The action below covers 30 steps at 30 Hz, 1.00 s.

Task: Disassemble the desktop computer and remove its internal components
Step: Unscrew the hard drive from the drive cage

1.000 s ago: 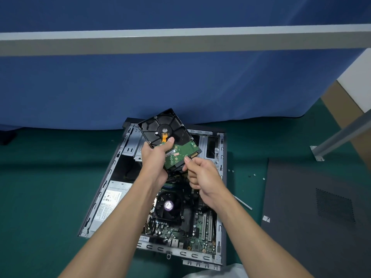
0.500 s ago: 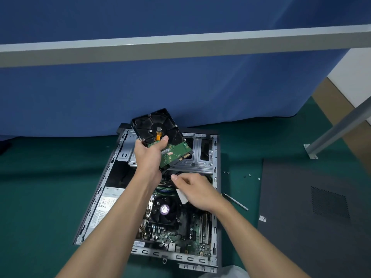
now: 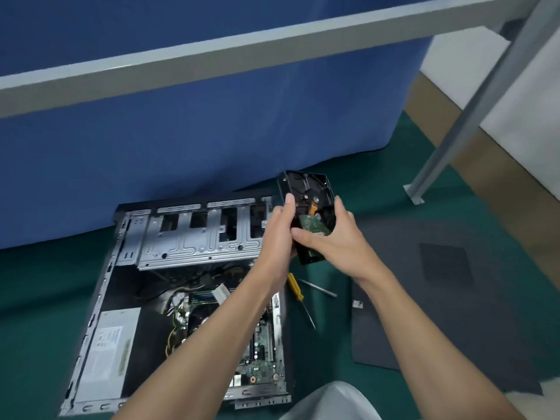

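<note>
Hard drive [image 3: 309, 207]: black case with green circuit board facing the camera, held in the air between both hands, to the right of the open computer case [image 3: 194, 292] and above the green floor mat [image 3: 39, 298]. Left hand [image 3: 277, 234]: clasped on the drive's left edge, thumb up along the side. Right hand [image 3: 328, 241]: clasped on the drive's right and lower edge, thumb across the circuit board, fingers up the far side. Computer case: lying on its side on the mat, side open, in front of a blue cloth backdrop [image 3: 197, 122]. Inside it: metal drive cage [image 3: 200, 237] at the far end; grey power supply [image 3: 109, 350] at the near left; motherboard [image 3: 260, 353] at the near right, partly hidden by the left forearm; loose cables [image 3: 185, 294] between cage and board. Screwdriver [image 3: 298, 295]: yellow handle, lying on the mat just right of the case. A second thin metal tool [image 3: 318, 288] lies beside it; its type cannot be told. Dark grey side panel [image 3: 454, 298]: flat on the mat to the right, with a vent grille. Grey metal frame [image 3: 212, 53]: bar across the top, leg at right.
</note>
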{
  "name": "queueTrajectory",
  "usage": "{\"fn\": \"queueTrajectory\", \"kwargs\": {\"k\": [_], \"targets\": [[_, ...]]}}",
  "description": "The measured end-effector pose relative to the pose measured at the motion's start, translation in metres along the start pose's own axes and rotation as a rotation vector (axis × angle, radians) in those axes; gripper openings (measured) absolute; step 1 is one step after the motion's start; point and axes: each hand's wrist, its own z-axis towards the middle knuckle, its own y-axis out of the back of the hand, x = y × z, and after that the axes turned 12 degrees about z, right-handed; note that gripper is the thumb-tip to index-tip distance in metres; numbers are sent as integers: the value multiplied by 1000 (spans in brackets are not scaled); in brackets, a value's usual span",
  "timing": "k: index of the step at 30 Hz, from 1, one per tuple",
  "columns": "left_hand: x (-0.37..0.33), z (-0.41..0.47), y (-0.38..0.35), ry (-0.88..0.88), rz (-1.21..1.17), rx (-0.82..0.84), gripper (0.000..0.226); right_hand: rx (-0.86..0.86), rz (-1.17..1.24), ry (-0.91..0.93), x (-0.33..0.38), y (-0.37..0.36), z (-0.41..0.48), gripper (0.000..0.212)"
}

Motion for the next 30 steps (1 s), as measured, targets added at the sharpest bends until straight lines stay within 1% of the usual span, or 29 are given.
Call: {"fn": "queueTrajectory", "kwargs": {"k": [2, 3, 4, 5, 6, 7, 8, 9, 10, 12, 14, 18, 21, 25, 26, 28, 29, 30], "targets": [[8, 3, -15, 36, 77, 99, 56, -83, 122, -15, -17, 19, 3, 94], [13, 5, -21, 22, 214, 119, 57, -134, 165, -27, -27, 27, 5, 90], [19, 9, -23, -25, 433, 128, 54, -186, 180, -48, -40, 36, 8, 97], [26, 13, -21, -106, 776, 112, 51, -245, 134, -83, -54, 44, 10, 109], [35, 18, -16, -217, 1192, 68, 49, -307, 18, -130, -69, 52, 11, 118], [45, 23, -8, -322, 1553, 21, 52, -360, -144, -183, -85, 61, 12, 122], [54, 26, 2, -381, 1793, -3, 59, -400, -301, -232, -101, 68, 13, 123], [62, 29, 12, -373, 1923, 0, 64, -425, -408, -271, -116, 74, 12, 122], [69, 30, 21, -328, 1975, 14, 67, -437, -465, -298, -130, 79, 10, 121], [80, 30, 36, -242, 1998, 49, 70, -443, -530, -330, -156, 87, 9, 120], [84, 30, 43, -247, 1980, 59, 71, -446, -596, -349, -174, 92, 8, 120], [78, 29, 51, -289, 1813, 41, 68, -459, -634, -358, -191, 92, 8, 120], [71, 23, 60, -317, 1717, -13, 64, -464, -616, -353, -199, 89, 7, 118], [60, 7, 72, -281, 1659, -108, 53, -435, -614, -394, -205, 85, 6, 116], [57, 2, 76, -316, 1664, -141, 48, -432, -631, -416, -204, 84, 7, 116], [54, -11, 89, -464, 1727, -166, 43, -447, -671, -419, -197, 77, 7, 112], [53, -19, 95, -510, 1780, -124, 48, -467, -671, -383, -191, 71, 7, 106], [52, -27, 103, -502, 1848, -34, 59, -489, -651, -328, -183, 64, 7, 97]]}}
